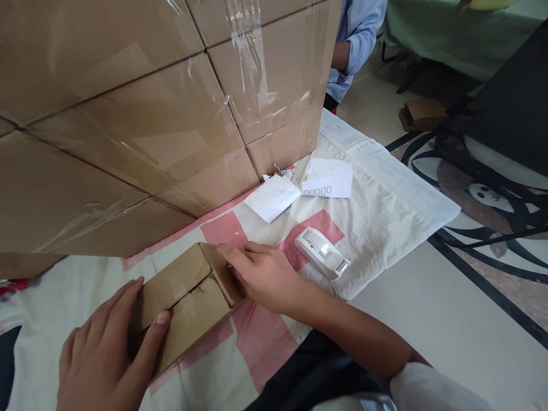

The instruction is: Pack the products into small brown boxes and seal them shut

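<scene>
A small brown cardboard box [188,311] lies slantwise on the cloth in front of me, its top flaps meeting along a seam. My left hand [107,342] grips the near left end, with thumb and fingers resting over the top. At the far right end, my right hand [265,274] pinches the raised end flap [222,274] with its fingertips. What lies inside the box is hidden. Just right of my right hand, a white oblong plastic device [321,251] with a pale window rests on the cloth.
Tall stacked, taped cartons [162,131] stand behind the box. Two white paper pieces [274,197] lie at their foot. The pink-and-white cloth [265,348] ends at the right. Beyond is a person's blue sleeve [362,34]; another brown box [422,114] sits on the floor.
</scene>
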`<state>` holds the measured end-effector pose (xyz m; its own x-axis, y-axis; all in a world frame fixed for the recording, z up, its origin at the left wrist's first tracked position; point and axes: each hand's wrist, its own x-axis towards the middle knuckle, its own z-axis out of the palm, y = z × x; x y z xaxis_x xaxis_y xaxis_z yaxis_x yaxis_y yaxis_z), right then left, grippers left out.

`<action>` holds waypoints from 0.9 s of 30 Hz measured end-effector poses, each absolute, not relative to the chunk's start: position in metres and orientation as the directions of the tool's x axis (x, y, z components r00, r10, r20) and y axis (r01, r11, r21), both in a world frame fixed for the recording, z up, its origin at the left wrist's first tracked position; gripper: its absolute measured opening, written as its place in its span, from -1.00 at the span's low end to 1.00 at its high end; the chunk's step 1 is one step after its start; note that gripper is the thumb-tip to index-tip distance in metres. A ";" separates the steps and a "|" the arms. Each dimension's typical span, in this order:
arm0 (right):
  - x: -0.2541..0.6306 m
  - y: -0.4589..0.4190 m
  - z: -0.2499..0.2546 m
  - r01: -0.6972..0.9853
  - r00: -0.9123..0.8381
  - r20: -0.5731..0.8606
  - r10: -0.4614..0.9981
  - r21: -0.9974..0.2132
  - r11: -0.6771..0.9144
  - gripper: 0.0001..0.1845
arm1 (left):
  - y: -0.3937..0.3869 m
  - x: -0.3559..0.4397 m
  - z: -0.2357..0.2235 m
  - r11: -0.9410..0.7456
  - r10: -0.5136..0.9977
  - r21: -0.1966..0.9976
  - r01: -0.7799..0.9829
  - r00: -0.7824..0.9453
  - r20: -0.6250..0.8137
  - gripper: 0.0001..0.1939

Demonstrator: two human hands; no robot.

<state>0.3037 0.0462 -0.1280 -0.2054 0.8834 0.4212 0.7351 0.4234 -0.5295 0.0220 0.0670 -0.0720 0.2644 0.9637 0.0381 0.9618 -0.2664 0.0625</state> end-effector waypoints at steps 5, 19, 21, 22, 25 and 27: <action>0.304 0.050 -0.133 0.720 -0.095 0.312 0.945 -0.634 0.282 -0.54 | 0.062 0.036 -0.071 -0.238 0.969 0.142 0.961 0.225 0.098 -0.29; 0.306 0.050 -0.129 0.675 -0.186 0.407 0.894 -0.609 0.417 -0.49 | 0.061 0.038 -0.070 -0.205 0.976 0.190 0.960 0.187 0.109 -0.29; 0.311 0.044 -0.127 0.590 -0.198 0.388 0.900 -0.686 0.425 -0.50 | 0.062 0.038 -0.069 -0.200 0.977 0.195 0.960 0.182 0.108 -0.29; 0.315 0.037 -0.127 0.534 -0.203 0.365 0.908 -0.736 0.416 -0.50 | 0.062 0.038 -0.069 -0.198 0.978 0.196 0.960 0.180 0.108 -0.29; 0.326 0.011 -0.129 0.350 -0.196 0.293 0.936 -0.871 0.346 -0.44 | 0.061 0.039 -0.069 -0.200 0.978 0.200 0.959 0.181 0.107 -0.30; 0.332 -0.002 -0.132 0.255 -0.172 0.246 0.954 -0.924 0.284 -0.35 | 0.061 0.039 -0.069 -0.209 0.975 0.202 0.957 0.189 0.114 -0.29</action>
